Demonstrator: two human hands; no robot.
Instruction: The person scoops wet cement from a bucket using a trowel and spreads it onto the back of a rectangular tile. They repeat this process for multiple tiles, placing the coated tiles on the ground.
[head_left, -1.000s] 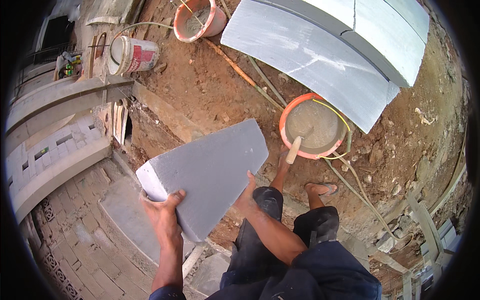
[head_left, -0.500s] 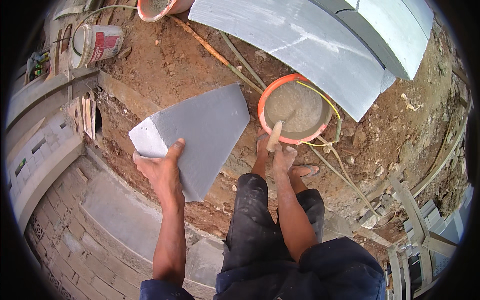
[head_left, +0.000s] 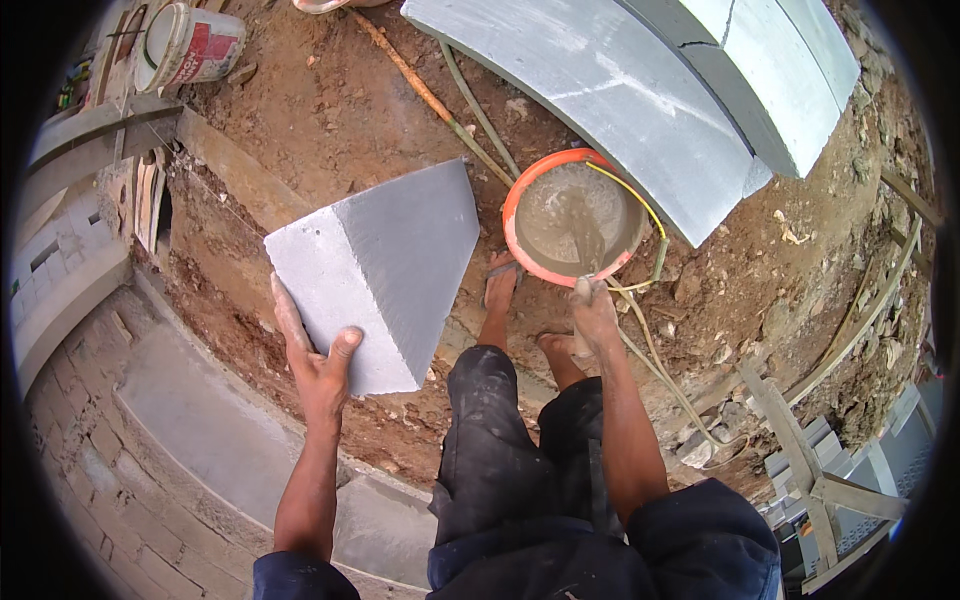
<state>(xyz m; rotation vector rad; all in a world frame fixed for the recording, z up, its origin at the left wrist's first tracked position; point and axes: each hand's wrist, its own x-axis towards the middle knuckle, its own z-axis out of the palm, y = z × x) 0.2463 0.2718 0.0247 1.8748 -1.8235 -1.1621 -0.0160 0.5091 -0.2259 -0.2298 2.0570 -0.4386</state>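
Observation:
My left hand (head_left: 318,362) grips a light grey aerated concrete block (head_left: 410,250) by its near left end. The thumb lies on the block's pale narrow face, and the fingers run along its left edge. My right hand (head_left: 597,312) is closed round the handle of a trowel (head_left: 588,246) at the near rim of an orange bucket (head_left: 512,222). Wet grey mortar coats the trowel blade, which is over the mortar (head_left: 545,205) in the bucket. A yellow-sleeved bucket handle (head_left: 640,198) hangs over the right rim.
More grey blocks (head_left: 590,90) form a stack beyond the bucket. A white pail (head_left: 205,48) lies tipped at the far left. A bamboo pole (head_left: 405,72) and hoses cross the reddish soil. Wooden boards (head_left: 790,440) stand at the right; a concrete ledge (head_left: 215,410) runs at the left.
The block has turned in my left hand, so its narrow face shows more. My right hand has lifted the trowel, whose blade now shows above the mortar with its handle inside my fist.

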